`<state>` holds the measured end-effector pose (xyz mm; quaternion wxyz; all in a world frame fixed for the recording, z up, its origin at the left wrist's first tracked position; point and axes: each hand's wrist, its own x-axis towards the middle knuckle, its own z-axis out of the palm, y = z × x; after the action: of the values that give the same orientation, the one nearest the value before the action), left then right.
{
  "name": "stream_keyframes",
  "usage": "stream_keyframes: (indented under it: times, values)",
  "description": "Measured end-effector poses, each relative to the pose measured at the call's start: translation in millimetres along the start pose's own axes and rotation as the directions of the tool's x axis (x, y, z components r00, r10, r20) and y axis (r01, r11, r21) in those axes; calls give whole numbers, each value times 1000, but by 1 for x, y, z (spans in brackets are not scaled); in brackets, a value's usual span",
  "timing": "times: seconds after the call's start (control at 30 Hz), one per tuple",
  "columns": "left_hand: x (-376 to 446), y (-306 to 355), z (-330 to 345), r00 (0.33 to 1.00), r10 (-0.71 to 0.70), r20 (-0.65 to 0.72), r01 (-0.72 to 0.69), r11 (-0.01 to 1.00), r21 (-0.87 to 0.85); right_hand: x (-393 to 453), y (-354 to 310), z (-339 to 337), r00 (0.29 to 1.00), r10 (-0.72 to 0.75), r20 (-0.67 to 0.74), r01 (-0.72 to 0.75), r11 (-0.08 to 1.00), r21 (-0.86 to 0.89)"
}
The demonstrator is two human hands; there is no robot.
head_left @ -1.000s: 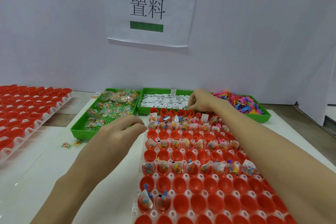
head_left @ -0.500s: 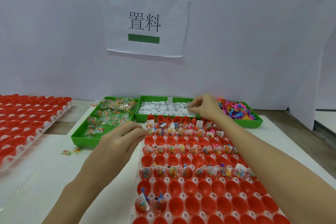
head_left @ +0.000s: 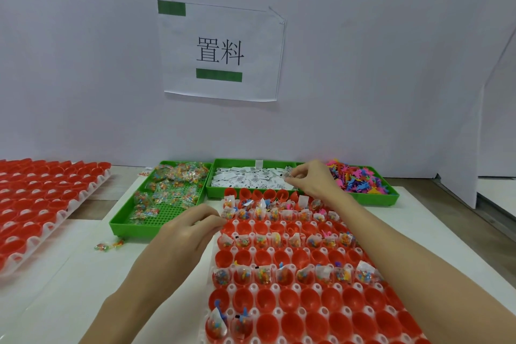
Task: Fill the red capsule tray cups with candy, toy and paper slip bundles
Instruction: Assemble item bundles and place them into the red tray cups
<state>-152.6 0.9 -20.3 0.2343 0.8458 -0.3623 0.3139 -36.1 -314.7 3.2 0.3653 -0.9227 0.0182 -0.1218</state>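
On the white table (head_left: pixel 69 301), the red plastic capsule tray (head_left: pixel 307 301) has alternate rows filled, the rows between and most near-edge cups still empty, while the right hand (head_left: pixel 312 179) pinches a paper slip over the green slip bin (head_left: pixel 220 191) and the left hand (head_left: pixel 184 234), fingers curled, rests at the tray's left edge.

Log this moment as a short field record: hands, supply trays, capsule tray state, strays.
right hand: over the right end of the slip tray, fingers pinching a paper slip
left hand: fingers curled at the capsule tray's left edge; contents hidden
green trays: candy packets left, paper slips middle, plastic toys right
red capsule tray: filled rows alternate with empty rows; two filled cups at near left
stray candy packets: on the table in front of the candy tray
second red tray: far left, cups empty
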Motion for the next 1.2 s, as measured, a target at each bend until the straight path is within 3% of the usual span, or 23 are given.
stream_keyframes:
  times: [0.17,0.23,0.3,0.37,0.43,0.5,0.6,0.97,1.2]
  values:
    - [3,6,-2,1000,-8,-21,7,1000,-22,-5,-13,-7,998,-18,-61,22,998,63]
    - [5,10,-1,995,-57,-83,48,994,-98,-16,-26,-14,997,-16,-71,24,992,122]
    - [7,18,0,972,-195,-131,154,951,-270,-36,-40,-21,998,-26,-61,38,978,205]
    - [8,30,0,923,-377,-75,293,816,-499,-66,-53,-28,999,-40,-22,45,948,316]
    - [10,42,-2,880,-474,32,373,648,-664,-104,-64,-32,996,-58,63,25,898,438]
    - [11,52,-2,850,-514,118,411,504,-759,-142,-70,-34,988,-64,143,-21,854,521]
    - [12,65,-1,823,-527,214,450,375,-810,-185,-73,-30,980,-38,196,-80,826,557]
    - [15,77,-4,839,-437,323,498,380,-779,-215,-62,-23,992,71,104,-118,809,575]
    - [13,88,1,866,-408,290,459,417,-785,-223,-67,-14,987,-36,154,-53,843,535]
